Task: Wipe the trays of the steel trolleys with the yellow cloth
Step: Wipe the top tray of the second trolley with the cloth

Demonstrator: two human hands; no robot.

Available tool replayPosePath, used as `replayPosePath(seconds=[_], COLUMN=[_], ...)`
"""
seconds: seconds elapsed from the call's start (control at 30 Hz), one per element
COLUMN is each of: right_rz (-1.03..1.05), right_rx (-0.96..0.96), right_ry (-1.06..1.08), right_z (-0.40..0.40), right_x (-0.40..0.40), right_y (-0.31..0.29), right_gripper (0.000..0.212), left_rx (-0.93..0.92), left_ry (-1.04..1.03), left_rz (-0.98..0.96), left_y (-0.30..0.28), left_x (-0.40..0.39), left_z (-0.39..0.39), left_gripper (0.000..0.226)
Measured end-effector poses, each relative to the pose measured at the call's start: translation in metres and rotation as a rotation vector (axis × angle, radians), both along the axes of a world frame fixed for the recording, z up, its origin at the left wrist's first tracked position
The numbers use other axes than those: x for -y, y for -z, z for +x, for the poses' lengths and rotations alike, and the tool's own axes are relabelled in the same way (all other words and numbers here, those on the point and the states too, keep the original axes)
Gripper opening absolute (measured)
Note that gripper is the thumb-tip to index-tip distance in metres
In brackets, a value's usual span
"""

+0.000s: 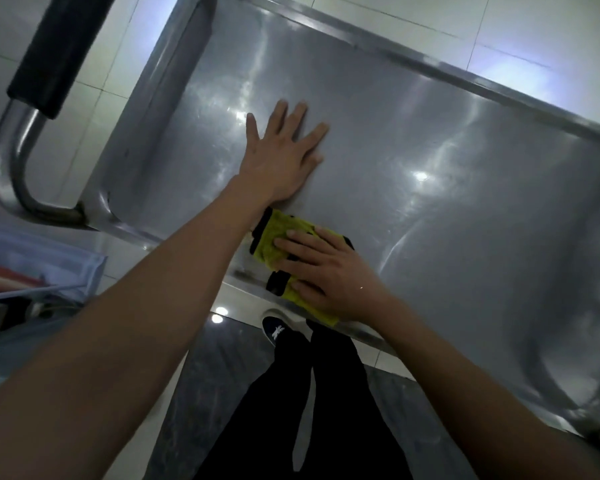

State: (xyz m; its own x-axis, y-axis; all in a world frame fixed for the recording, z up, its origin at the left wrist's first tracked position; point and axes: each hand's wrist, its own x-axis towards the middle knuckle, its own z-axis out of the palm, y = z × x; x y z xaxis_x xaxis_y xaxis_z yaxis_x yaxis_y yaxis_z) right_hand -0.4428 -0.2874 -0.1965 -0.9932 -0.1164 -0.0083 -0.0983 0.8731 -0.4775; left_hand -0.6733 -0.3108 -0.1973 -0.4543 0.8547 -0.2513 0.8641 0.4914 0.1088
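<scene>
Seen from above, a person's right hand [326, 271] presses a yellow cloth [274, 244] with flat, straight fingers onto a steel trolley tray [430, 150], at its near rim. The left hand [281, 157] lies open and spread on bare steel just beyond (steadying, it seems). The cloth overhangs the rim and could slip off; the braced trolley might roll.

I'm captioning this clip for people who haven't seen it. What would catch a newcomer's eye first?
First the yellow cloth, the one bright thing, pressed flat under the right hand at the near edge of the steel tray. Next the left hand, spread flat on the bare metal just beyond it. Then the black-gripped handle of the trolley at upper left.
</scene>
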Motion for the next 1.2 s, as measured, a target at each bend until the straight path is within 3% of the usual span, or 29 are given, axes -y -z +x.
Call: replayPosePath(seconds=[0.3, 0.63, 0.9, 1.2], right_rz=[0.068, 0.133, 0.141, 0.123], right_rx=[-0.039, -0.045, -0.052, -0.023], right_ry=[0.200, 0.338, 0.429, 0.280], right_z=[-0.010, -0.094, -0.097, -0.014], right_x=[-0.129, -0.291, -0.284, -0.191], right_y=[-0.004, 0.003, 0.004, 0.000], right_gripper=[0.042, 0.042, 0.040, 0.042], left_rx=[-0.002, 0.057, 0.095, 0.053], left_ry=[-0.029, -0.085, -0.129, -0.145], left_rz=[-0.002, -0.036, -0.066, -0.120], left_y=[0.000, -0.006, -0.011, -0.013], left_x=[-0.004, -0.020, -0.031, -0.040], left_z=[-0.002, -0.004, -0.004, 0.000], left_gripper=[0.056, 0.056, 0.055, 0.057])
